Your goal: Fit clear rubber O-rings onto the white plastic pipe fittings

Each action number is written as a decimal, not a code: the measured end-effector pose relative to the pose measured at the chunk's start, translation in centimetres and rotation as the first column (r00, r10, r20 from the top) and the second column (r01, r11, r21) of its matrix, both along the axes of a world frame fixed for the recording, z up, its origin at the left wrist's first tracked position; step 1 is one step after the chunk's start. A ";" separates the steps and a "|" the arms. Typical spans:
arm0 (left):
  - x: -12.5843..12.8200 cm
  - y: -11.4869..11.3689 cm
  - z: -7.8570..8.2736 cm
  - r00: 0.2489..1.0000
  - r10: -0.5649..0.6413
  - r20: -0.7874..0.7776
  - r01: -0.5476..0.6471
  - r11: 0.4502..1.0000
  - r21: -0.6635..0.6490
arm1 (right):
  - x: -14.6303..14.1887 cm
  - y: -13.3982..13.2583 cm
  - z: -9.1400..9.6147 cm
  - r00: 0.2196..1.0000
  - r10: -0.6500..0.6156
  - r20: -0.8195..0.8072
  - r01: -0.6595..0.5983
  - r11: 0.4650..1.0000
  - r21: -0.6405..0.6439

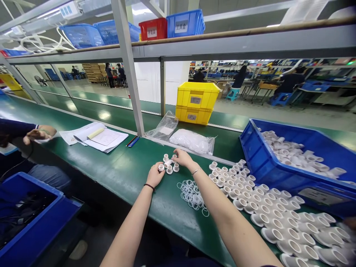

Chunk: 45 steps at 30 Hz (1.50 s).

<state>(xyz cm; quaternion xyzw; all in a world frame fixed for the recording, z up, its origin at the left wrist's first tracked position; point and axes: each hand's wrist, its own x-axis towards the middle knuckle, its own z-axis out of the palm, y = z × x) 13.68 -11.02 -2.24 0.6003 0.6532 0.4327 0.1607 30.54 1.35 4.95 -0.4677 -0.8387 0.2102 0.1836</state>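
On the green bench, my left hand [155, 175] closes its fingers around a short white flanged sleeve [161, 168]. My right hand [183, 158] pinches another white flanged sleeve [174, 157] at the far side of the same small cluster. Between the hands stand several more of these sleeves [169, 170], most upright on their flanges and one lying over. A loose heap of thin white rings [191, 194] lies below my right forearm. Rows of upright white sleeves [244, 189] fill the bench to the right of that forearm.
A blue bin [278, 167] of white sleeves stands at right. Behind the hands lie plastic bags [191, 141], and farther back are stacked yellow bins [196, 102]. Papers [102, 137] and pens [132, 141] lie left. A co-worker's hand [39, 134] is at far left.
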 end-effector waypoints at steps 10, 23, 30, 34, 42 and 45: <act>0.0 -0.1 0.2 1.000 0.000 0.010 0.000 1.000 0.001 | 3.6 1.7 -0.8 0.991 -0.046 0.123 0.053 0.997 -0.061; 0.1 -0.2 0.2 0.998 0.010 0.065 -0.012 1.000 0.029 | 3.7 0.2 -1.0 0.978 0.071 0.197 -0.066 0.997 -0.034; 0.0 -0.4 0.5 0.987 0.041 0.154 -0.050 0.997 0.054 | 2.9 -0.6 0.2 0.979 0.083 0.188 -0.089 0.996 0.023; 0.1 -0.6 0.6 0.992 -0.057 0.112 0.044 0.993 0.112 | 2.2 -1.2 0.9 0.981 0.090 0.170 -0.098 0.994 0.041; 0.5 -0.4 0.1 0.968 -0.224 -0.116 0.243 0.950 0.197 | 2.3 -1.8 1.5 0.991 0.062 0.119 -0.070 0.995 0.069; 0.6 -0.7 0.1 0.979 -0.141 -0.145 0.164 0.973 0.165 | 2.7 -2.0 1.7 0.996 0.039 0.086 -0.046 0.995 0.085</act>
